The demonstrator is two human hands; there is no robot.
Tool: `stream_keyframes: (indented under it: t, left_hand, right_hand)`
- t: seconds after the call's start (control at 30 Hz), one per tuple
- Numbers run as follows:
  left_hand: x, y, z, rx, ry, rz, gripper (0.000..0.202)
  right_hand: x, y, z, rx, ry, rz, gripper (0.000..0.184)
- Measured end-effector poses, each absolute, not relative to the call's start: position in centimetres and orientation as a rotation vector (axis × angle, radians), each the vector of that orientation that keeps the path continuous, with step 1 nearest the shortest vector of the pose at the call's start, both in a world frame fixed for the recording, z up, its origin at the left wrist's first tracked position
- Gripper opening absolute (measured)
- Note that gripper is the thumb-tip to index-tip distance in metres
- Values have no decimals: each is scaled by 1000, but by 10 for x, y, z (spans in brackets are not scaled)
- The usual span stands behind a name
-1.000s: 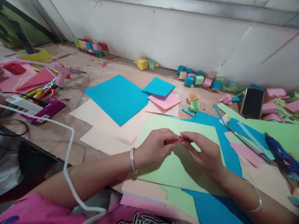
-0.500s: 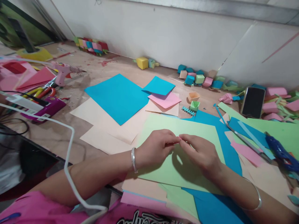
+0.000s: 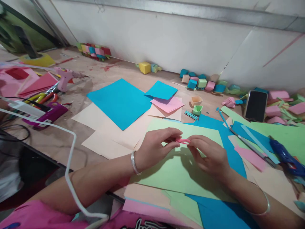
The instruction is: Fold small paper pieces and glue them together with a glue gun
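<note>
Between my hands is a small folded piece of pink paper (image 3: 183,141), pinched at both ends. My left hand (image 3: 158,144) grips its left end between thumb and fingers. At the right end, the fingertips of my right hand (image 3: 211,154) close on it. Both hands are just above a large light green sheet (image 3: 164,176), where their shadows fall. Beyond them stand a small green paper cup (image 3: 197,110) and a peach one (image 3: 195,101). A teal zigzag strip (image 3: 191,115) lies beside the green cup.
Blue sheets (image 3: 121,103) and peach sheets (image 3: 107,141) spread to the left. A phone (image 3: 255,106), scissors (image 3: 247,141) and a blue glue gun (image 3: 286,156) are on the right. A pink glue gun (image 3: 64,78) lies left. Folded paper boxes (image 3: 202,83) line the wall. A white cable (image 3: 71,152) crosses my left arm.
My fingers have drawn slightly apart, and more of the folded pink paper shows between them. It remains held by both hands.
</note>
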State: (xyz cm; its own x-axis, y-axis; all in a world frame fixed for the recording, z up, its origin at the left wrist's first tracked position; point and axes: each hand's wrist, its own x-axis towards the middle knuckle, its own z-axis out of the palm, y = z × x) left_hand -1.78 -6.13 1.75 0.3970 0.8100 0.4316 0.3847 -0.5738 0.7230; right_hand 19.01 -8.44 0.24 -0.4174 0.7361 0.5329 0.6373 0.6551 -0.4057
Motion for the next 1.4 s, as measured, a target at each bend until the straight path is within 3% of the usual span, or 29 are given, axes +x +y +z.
stream_keyframes:
  t: [0.4,0.53,0.83,1.07,1.4]
  left_hand:
    - [-18,-61,16,2112,1016,1128,23]
    - [-18,-61,15,2118,1037,1127,16]
    - [-15,-63,19,1900,1023,1091,8]
    - [-13,-62,22,1634,1024,952,9]
    - [-15,-63,16,2245,965,963,6]
  right_hand:
    - [189,-86,5,-1183,-2039,295,14]
    - [189,-85,5,-1227,-2012,397,20]
    - [188,-88,15,-1307,-1927,654,9]
    - [188,-87,22,-1301,-1966,599,10]
    - [180,-90,11,-1207,-1995,406,9]
